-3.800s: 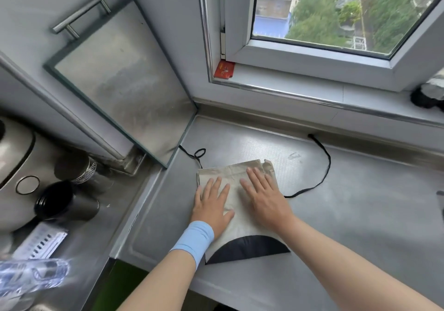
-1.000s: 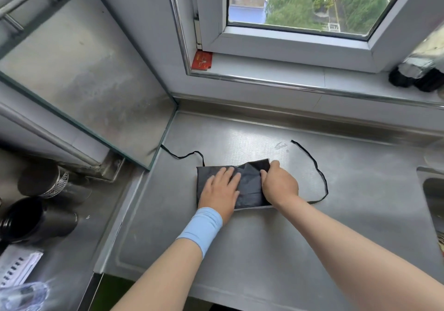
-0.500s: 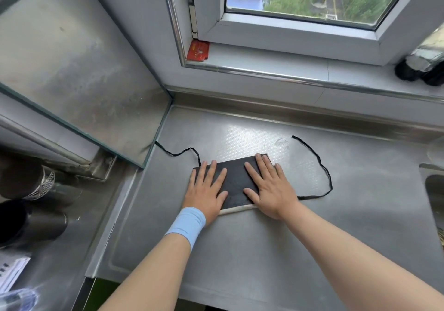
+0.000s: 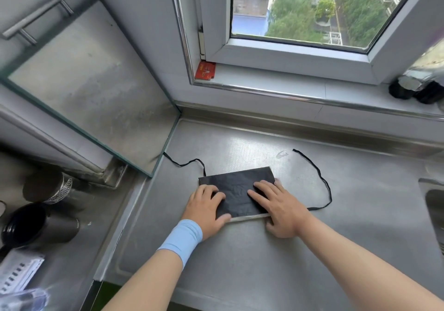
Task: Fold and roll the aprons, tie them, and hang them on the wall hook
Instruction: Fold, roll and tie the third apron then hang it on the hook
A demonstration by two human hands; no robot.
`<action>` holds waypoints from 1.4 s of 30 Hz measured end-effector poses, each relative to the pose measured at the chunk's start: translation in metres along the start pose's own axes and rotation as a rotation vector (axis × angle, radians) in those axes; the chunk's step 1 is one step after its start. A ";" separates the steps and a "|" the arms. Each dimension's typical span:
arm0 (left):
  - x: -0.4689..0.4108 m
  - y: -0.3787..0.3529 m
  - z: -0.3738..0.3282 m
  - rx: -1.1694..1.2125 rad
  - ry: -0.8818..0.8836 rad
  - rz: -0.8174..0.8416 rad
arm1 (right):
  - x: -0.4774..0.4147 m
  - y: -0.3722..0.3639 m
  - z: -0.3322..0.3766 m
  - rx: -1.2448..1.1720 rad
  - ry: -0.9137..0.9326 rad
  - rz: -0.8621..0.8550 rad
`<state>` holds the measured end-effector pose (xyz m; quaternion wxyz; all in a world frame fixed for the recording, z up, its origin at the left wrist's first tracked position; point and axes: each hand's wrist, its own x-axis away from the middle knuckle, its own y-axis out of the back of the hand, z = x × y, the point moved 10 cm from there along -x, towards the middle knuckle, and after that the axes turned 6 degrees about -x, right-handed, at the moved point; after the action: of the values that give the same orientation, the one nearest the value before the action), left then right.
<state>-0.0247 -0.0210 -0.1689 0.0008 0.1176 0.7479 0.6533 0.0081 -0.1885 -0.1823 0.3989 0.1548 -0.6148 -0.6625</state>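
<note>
1. Fingers [image 4: 260, 190] of my right hand [image 4: 281, 211]: straight, slightly spread, lying flat on the right half of the folded apron [image 4: 236, 190]. The thumb is down by its near right corner. Nothing pinched.
2. Fingers [image 4: 211, 191] of my left hand [image 4: 206, 208]: laid on the left half, close together, a little bent at the knuckles. The thumb rests along the near edge. Pressing, not gripping. Light blue wristband [image 4: 180, 239] on this wrist.
3. Apron: a flat rectangle, black side up, lying on the tabletop [image 4: 240, 262] under both hands. A thin pale edge [image 4: 247, 218] shows along the near side.
4. Left tie string [image 4: 189, 163]: black, runs in a wavy line from the far left corner of the apron to the foot of the glass panel [image 4: 96, 94].
5. Right tie string [image 4: 322, 181]: black, leaves the apron near my right wrist and arcs out and back across the tabletop. Its end lies loose.
6. Tabletop: brushed steel, with a textured patch just beyond the apron.
7. Glass panel: tilted, left of the apron, with a metal bar handle [image 4: 36, 15] near its upper end.
8. Further left, on a lower surface: a black cup [image 4: 28, 224] and a metal cup [image 4: 48, 188], both on their sides.
9. Window sill [image 4: 312, 87] behind the tabletop: a red card [image 4: 205, 71] at the left end and dark objects [image 4: 408, 89] at the right end, too blurred to identify.
10. Far right: edge of a sink [image 4: 432, 205].
</note>
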 end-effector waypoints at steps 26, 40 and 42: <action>0.007 0.000 0.057 0.689 0.642 0.105 | 0.016 0.052 -0.067 -0.656 -0.593 -0.069; 0.032 -0.009 -0.018 -0.068 0.055 0.142 | 0.005 0.021 0.032 -0.117 0.005 -0.204; 0.037 -0.005 -0.007 -0.042 0.091 0.165 | 0.009 0.014 0.030 -0.141 -0.027 -0.175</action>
<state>-0.0630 -0.0218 -0.1673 -0.0843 0.1490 0.7209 0.6715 -0.0134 -0.1728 -0.1605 0.3413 0.1705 -0.5561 -0.7384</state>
